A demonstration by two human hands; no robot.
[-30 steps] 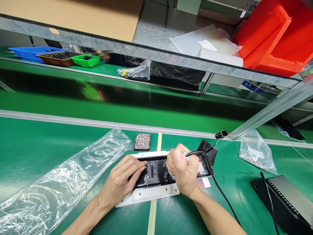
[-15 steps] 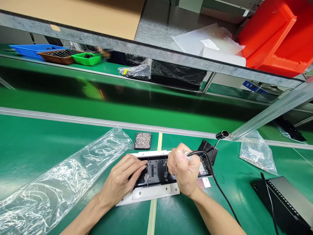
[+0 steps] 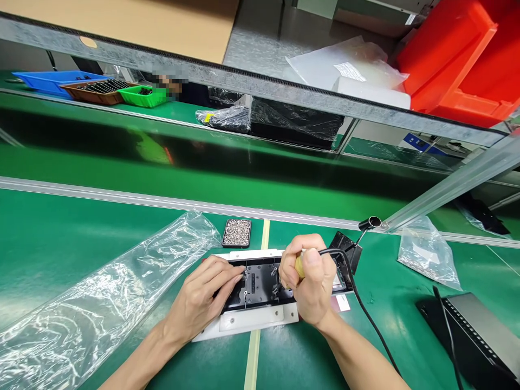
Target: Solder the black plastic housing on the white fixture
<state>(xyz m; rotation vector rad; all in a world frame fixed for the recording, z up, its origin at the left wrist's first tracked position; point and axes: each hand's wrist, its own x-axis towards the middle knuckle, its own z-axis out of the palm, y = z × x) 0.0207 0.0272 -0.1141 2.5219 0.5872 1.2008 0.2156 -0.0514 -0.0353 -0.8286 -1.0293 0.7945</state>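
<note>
A long black plastic housing (image 3: 260, 281) with small posts inside lies in a white fixture (image 3: 260, 318). My left hand (image 3: 207, 290) rests over the housing's left end. Its thumb and index finger come together beside a post, and anything between them is too small to make out. Wrapped in a fist, my right hand (image 3: 311, 276) holds a corded tool with a yellow handle (image 3: 299, 266) above the right half of the housing. A black cable (image 3: 357, 298) trails from the tool's top. The tip is hard to see below the fist.
Behind the fixture sits a small tray of tiny metal parts (image 3: 236, 233). A black stand with a tube holder (image 3: 346, 252) is at the right. Clear plastic film (image 3: 101, 298) covers the left side. A bag of parts (image 3: 428, 254) and a black metal case (image 3: 467, 336) lie farther right.
My right hand has turned slightly and its grip has shifted, so more of the yellow handle shows. My left hand keeps its place at the housing.
</note>
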